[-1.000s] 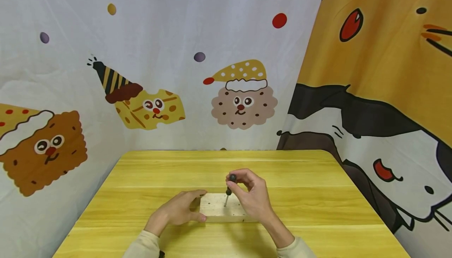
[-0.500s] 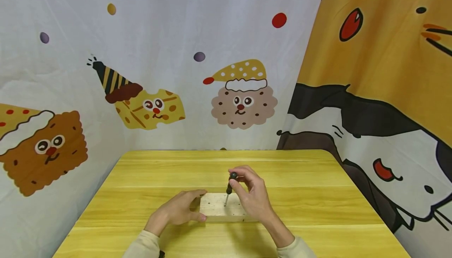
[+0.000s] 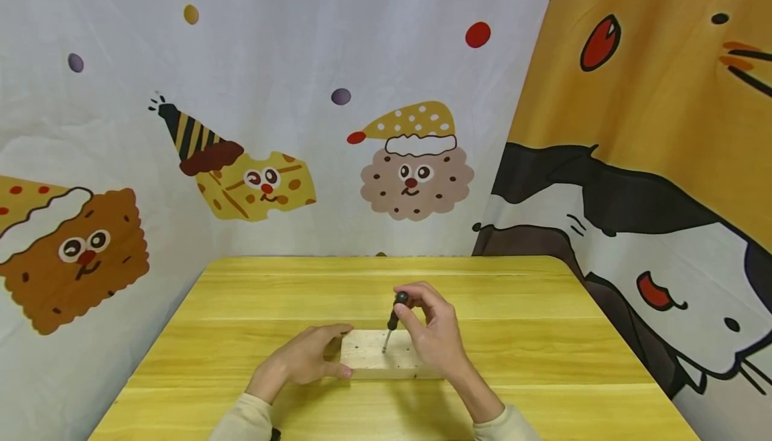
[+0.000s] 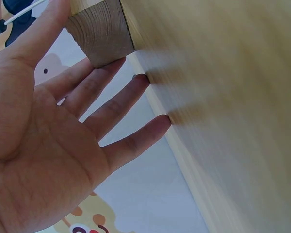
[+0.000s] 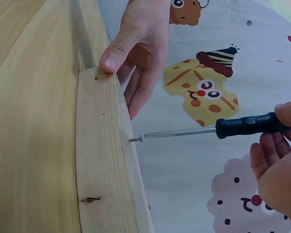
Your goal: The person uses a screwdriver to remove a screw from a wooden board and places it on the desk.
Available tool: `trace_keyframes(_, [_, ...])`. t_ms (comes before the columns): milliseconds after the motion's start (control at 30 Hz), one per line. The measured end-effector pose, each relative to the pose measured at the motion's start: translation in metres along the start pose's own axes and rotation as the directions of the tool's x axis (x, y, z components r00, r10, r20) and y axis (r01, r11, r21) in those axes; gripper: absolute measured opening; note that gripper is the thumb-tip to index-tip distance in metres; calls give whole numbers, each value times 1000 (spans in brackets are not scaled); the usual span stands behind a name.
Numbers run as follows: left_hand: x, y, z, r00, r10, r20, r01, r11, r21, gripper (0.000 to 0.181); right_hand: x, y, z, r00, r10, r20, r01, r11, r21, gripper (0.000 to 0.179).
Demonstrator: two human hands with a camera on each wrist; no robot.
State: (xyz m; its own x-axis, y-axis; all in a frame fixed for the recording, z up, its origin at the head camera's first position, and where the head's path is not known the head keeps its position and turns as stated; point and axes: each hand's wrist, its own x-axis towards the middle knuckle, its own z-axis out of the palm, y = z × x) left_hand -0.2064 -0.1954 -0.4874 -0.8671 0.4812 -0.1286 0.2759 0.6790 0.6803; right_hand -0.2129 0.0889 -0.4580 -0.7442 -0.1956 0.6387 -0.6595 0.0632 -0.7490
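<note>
A pale wooden block (image 3: 368, 358) lies flat on the table, with small dark marks on its top. My left hand (image 3: 301, 356) holds its left end, thumb on the near side and fingers at the far side; the left wrist view shows the block's end grain (image 4: 102, 35) between them. A screw (image 5: 136, 139) stands partly sunk in the block's top. My right hand (image 3: 439, 335) pinches the black handle of a screwdriver (image 5: 247, 126) between thumb and fingers. The shaft slants down to the screw head; whether the tip touches it, I cannot tell.
The yellow wood-grain table (image 3: 241, 293) extends around the block on all sides. Behind it hangs a white cloth (image 3: 271, 59) with cartoon prints, and an orange printed one (image 3: 663, 92) on the right. A small black object (image 3: 275, 434) shows by the left sleeve.
The screwdriver's handle end has shifted slightly up and to the right, so it leans more, and the right fingers have moved with it. Left hand and block have stayed in place.
</note>
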Motion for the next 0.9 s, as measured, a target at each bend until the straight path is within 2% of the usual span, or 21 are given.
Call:
trace_keyframes(267, [0, 1, -1, 1000, 1, -1, -1, 1000, 5, 92, 3, -2, -5, 997, 10, -74, -10, 1000, 6, 25])
trace_keyframes(600, [-1, 1, -1, 1000, -5, -3, 5, 1000, 7, 93, 5, -6, -9, 983, 97, -153, -101, 995, -21, 25])
trace_keyframes(900, [-1, 1, 0, 1000, -15, -3, 15, 1000, 11, 92, 7, -2, -18, 979, 122, -161, -122, 992, 10, 24])
